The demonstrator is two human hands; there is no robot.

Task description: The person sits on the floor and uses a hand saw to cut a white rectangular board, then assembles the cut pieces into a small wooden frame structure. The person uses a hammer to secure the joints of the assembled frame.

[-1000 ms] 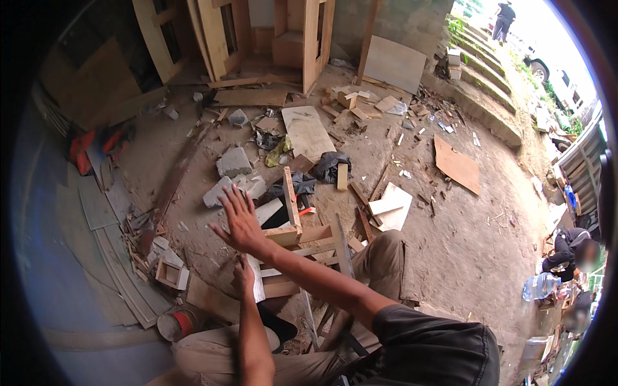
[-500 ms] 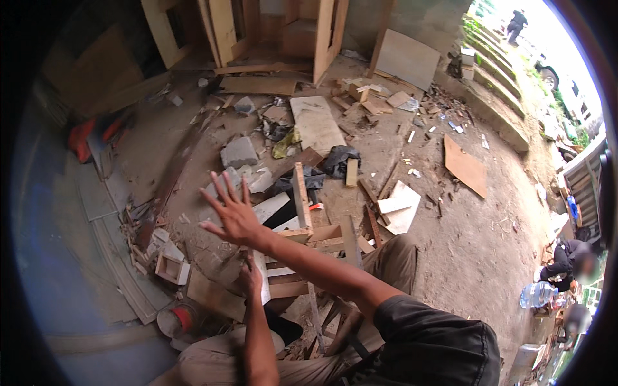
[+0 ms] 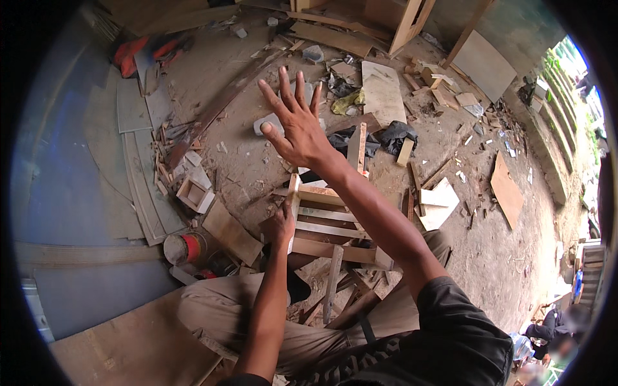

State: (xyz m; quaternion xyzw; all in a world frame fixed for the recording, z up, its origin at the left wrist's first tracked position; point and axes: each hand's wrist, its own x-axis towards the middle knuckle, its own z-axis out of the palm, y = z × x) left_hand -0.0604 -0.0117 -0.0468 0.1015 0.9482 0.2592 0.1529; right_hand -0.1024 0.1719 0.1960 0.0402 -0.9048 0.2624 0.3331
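Observation:
A slatted wooden frame [image 3: 322, 249] with leg-like pieces, perhaps a small stool or chair, rests between my legs. My left hand [image 3: 282, 222] is wrapped round its left side rail, with part of the fingers out of sight. Stretched out beyond the frame, my right hand [image 3: 299, 132] holds nothing, its fingers spread and the palm turned away. My right forearm passes over the frame's far right part and hides some of it. One wooden upright [image 3: 357, 151] rises at the far side, and another leg [image 3: 333, 283] slants down at the near side.
Wood scraps litter the ground, with a pale board [image 3: 383, 93] and a black plastic bag [image 3: 396, 137] ahead. To the left are a small wooden box [image 3: 194, 195], a can with a red band [image 3: 183, 248] and grey sheets [image 3: 84, 225]. People sit far right.
The whole view has swung left and down, so the surroundings appear shifted right and up. My right hand, still spread, has moved farther from my left hand, which keeps its grip on the frame.

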